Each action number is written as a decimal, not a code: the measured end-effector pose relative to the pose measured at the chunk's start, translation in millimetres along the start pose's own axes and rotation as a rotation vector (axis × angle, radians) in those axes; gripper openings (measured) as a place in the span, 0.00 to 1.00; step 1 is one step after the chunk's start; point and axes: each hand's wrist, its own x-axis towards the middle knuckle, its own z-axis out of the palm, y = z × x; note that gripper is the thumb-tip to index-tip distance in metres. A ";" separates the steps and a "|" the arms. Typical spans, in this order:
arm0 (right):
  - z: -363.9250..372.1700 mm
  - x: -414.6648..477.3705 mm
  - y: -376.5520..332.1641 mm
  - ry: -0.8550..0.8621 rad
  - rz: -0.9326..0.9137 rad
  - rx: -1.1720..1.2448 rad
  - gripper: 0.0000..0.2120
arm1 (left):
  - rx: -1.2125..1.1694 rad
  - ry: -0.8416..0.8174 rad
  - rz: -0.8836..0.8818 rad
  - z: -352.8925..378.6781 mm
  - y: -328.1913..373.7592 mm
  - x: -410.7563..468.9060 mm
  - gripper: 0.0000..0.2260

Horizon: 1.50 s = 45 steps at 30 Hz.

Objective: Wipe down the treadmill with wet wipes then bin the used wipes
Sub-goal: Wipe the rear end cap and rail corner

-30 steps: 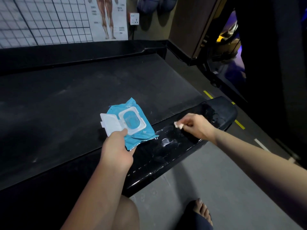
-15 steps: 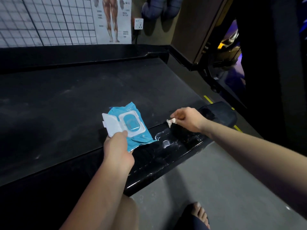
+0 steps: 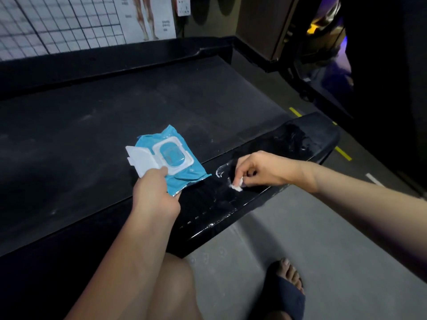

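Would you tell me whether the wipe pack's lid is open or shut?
Open: the white lid lies flipped out beside the pack.

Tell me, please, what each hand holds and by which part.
The left hand holds the wipes pack by its near edge; the right hand pinches a wadded wipe.

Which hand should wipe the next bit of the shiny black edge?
Right, probably. The right hand pinches the white wipe against the treadmill's glossy side rail, right beside the wet streaks. The left hand is busy gripping the blue wipes pack, whose lid is open.
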 end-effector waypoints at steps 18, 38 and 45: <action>8.1 45.3 8.5 0.197 -0.010 -0.043 0.03 | -0.057 0.016 0.044 7.5 -6.0 -7.7 0.15; 6.4 58.0 0.8 0.265 0.003 -0.149 0.11 | -0.032 0.038 0.030 8.1 -6.9 -10.0 0.16; 21.9 53.1 0.6 0.327 -0.107 -0.231 0.14 | -0.037 0.035 0.025 10.9 -7.0 -14.6 0.16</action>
